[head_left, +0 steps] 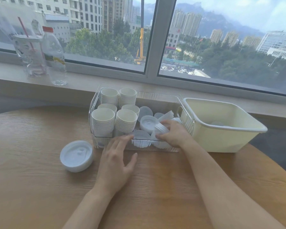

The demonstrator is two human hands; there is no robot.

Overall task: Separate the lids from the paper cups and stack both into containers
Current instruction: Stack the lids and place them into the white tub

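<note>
A clear plastic bin (165, 96) stands on the wooden table. Its left half holds several stacks of white paper cups (102, 120). Its right half holds loose translucent white lids (148, 123). My right hand (172, 133) reaches into the bin's right half and grips a bunch of lids (161, 128). My left hand (116, 158) hovers with spread fingers just before the bin's front wall, its fingertips near the rim. A separate stack of lids (76, 156) sits on the table left of that hand.
A cream plastic tub (228, 138) stands right of the clear bin, with a lid or two at its bottom. On the window sill at the back left stand a clear cup with a red straw (29, 53) and a plastic bottle (54, 55).
</note>
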